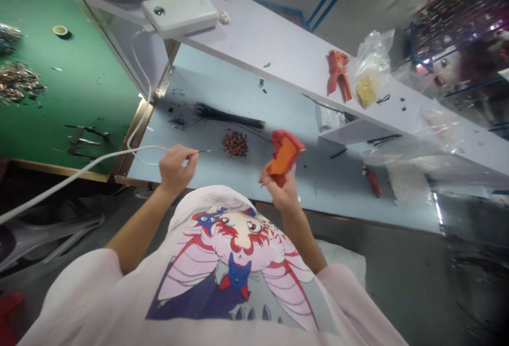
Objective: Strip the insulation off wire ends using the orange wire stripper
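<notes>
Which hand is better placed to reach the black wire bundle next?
Left, probably: the left hand, pinching a thin rod, sits nearer the black wire bundle; the right hand grips an orange tool farther off.

Wire bundle (pixel 228 115) on the bench (pixel 318 197) at centre, pile of wire bits (pixel 234 143) just in front, pliers (pixel 85 139) on the side table (pixel 91 86) at left, power bank (pixel 180 14) and plastic bag (pixel 374 54) on the shelf (pixel 270 43) behind

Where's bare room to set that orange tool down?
The pale blue bench top is free between the right hand holding the orange tool and the red tool. The white shelf has room between the white power bank and the orange pliers. Crowded around the black wire bundle and reddish pile.
</notes>
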Demonstrator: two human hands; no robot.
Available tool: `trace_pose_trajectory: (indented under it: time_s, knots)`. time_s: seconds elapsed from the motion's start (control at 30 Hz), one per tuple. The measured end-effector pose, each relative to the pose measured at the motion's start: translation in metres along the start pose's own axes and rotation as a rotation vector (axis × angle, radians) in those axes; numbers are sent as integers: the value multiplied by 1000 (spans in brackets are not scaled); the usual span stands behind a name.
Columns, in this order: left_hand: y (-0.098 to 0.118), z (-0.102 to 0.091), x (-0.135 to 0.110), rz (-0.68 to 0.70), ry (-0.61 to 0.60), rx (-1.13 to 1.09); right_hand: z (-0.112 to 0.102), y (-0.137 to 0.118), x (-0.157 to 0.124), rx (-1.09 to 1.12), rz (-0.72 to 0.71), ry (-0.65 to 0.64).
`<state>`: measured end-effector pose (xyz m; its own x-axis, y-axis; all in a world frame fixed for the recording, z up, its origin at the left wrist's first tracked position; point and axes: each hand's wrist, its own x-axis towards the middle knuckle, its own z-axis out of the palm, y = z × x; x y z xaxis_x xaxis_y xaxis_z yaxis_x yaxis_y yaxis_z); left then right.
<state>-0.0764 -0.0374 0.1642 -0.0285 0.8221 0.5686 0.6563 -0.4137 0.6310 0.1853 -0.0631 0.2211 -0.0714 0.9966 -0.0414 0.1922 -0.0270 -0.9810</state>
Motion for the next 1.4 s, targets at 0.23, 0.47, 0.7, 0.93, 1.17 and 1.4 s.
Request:
trace_pose_trajectory:
  time_s: [0.23, 0.47, 0.7, 0.93, 1.17, 1.4]
  knots:
    - [19, 1, 5, -318, -195, -326, -6, 32, 29, -134, -4, 117]
    - [42, 10, 9, -713, -130, -616, 21, 49, 45, -258, -45, 169]
    - [37, 12, 9, -837, -89, -770, 21, 33, 25, 192, 193, -122]
    - [53, 10, 12, -640, -35, -562, 26, 6, -1, 532, 385, -334]
    - [64, 4, 15, -347, 37, -363, 31, -3, -6, 558, 381, -305]
    - [68, 1, 12, -109, 77, -261, 33, -8, -5, 524, 362, -318]
